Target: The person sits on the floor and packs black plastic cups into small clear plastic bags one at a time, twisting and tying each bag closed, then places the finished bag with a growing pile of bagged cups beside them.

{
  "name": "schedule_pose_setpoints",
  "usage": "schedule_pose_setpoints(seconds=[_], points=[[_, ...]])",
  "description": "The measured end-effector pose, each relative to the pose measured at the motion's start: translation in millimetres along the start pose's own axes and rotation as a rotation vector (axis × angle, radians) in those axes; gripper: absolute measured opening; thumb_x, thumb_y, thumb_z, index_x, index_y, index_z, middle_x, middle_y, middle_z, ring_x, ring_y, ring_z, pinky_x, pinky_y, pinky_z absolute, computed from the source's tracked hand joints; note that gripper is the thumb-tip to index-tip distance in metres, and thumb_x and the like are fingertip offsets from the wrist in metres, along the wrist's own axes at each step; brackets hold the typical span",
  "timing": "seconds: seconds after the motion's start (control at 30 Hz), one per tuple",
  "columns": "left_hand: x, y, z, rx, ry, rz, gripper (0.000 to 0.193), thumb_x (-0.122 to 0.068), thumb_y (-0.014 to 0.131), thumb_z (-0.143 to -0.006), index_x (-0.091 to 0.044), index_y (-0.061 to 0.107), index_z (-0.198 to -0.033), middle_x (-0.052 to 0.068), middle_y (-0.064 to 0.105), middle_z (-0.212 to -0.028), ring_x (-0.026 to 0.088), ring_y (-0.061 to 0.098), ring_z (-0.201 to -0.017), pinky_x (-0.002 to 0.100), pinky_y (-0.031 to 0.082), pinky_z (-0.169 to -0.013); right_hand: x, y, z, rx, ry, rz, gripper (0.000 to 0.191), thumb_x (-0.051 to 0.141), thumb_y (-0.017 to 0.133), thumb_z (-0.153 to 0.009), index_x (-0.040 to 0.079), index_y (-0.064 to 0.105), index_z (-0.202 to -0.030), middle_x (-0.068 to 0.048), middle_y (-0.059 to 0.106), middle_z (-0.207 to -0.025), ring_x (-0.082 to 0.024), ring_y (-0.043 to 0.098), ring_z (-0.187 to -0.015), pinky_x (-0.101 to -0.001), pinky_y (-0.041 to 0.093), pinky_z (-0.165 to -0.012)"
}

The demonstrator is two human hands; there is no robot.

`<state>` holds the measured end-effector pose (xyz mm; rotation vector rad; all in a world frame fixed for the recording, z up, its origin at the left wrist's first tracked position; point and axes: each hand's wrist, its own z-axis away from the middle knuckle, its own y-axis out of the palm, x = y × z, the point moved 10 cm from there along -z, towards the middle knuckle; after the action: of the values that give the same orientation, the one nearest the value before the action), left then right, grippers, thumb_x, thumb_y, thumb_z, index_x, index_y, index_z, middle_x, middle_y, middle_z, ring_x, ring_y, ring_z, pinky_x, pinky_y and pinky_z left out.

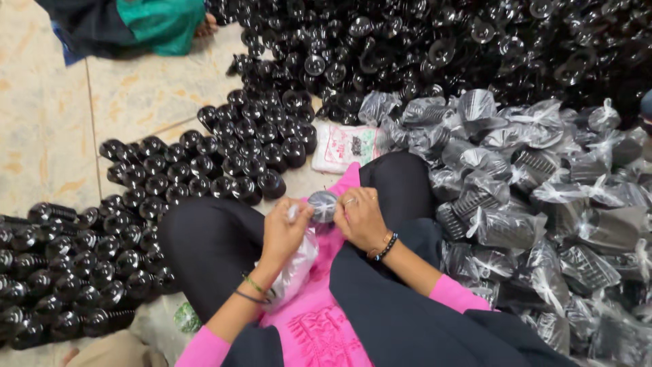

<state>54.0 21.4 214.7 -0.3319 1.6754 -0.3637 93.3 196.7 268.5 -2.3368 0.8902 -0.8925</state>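
Left hand (284, 231): gripping a clear plastic bag (295, 268) over the lap.
Right hand (361, 219): pinching a round black part (323, 206), half hidden by fingers.
Floor (47, 122): bagged parts (543, 204) running out of frame.

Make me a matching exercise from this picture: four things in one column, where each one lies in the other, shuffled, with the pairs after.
Things:
1. bagged black parts
2. rows of black round parts
3. small black part
4. green cloth

Places:
A. top left, on the floor
B. between the left hand and right hand
C. heaped at the person's right
D. at the person's left

Pairs: 1-C, 2-D, 3-B, 4-A
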Motion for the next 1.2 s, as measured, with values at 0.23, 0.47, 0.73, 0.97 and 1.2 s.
schedule_pose_setpoints(seconds=[0.23,0.47,0.73,0.97,1.2], points=[[39.7,9.4,-8.1,0.234,-0.171,0.119,0.027,-0.029,0.068,-0.095,-0.002,0.069,-0.095,0.008,0.074,-0.078,0.012,0.064,-0.066,0.027,0.053,-0.061,-38.1,-90.1,-5.8,-0.070,0.179,0.007,0.019,0.003,0.055,-0.090,0.002,0.068,-0.103,-0.014,0.070,-0.106,-0.033,0.063,-0.097,-0.0444,0.048,-0.096],[109.8,21.0,-46.1,0.334,-0.204,0.375,0.040,-0.035,0.056,-0.107,0.001,0.071,-0.100,0.008,0.079,-0.086,0.008,0.068,-0.079,0.020,0.051,-0.076,-104.9,-299.6,53.7,-0.126,0.704,0.003,0.018,0.005,0.046,-0.110,0.002,0.063,-0.112,-0.008,0.067,-0.097,-0.011,0.063,-0.081,-0.0297,0.052,-0.078],[200.6,124.8,-83.7,0.488,-0.500,0.401,0.024,-0.018,0.058,-0.096,0.000,0.073,-0.091,0.011,0.075,-0.082,0.020,0.070,-0.071,0.032,0.053,-0.060,-103.7,-124.8,-30.5,-0.087,0.207,0.403,0.013,0.015,0.076,-0.086,0.004,0.072,-0.091,-0.015,0.070,-0.089,-0.038,0.067,-0.082,-0.0473,0.052,-0.078],[252.5,135.3,-73.8,0.406,-0.771,0.474,0.018,-0.011,0.060,-0.091,0.004,0.070,-0.088,0.016,0.075,-0.080,0.023,0.070,-0.065,0.037,0.051,-0.056,-174.9,224.6,-56.2,0.644,0.298,0.458,0.068,0.039,0.075,-0.076,0.008,0.059,-0.134,-0.020,0.045,-0.146,-0.041,0.044,-0.135,-0.0650,0.039,-0.100],[277.5,133.3,-82.5,0.308,-0.728,0.497,0.018,-0.008,0.058,-0.089,0.005,0.067,-0.082,0.013,0.072,-0.075,0.023,0.074,-0.068,0.038,0.052,-0.056,-264.6,215.0,-47.3,0.706,0.681,0.653,0.064,0.056,0.063,-0.091,0.026,0.049,-0.146,-0.013,0.031,-0.157,-0.045,0.028,-0.144,-0.0783,0.031,-0.099]])
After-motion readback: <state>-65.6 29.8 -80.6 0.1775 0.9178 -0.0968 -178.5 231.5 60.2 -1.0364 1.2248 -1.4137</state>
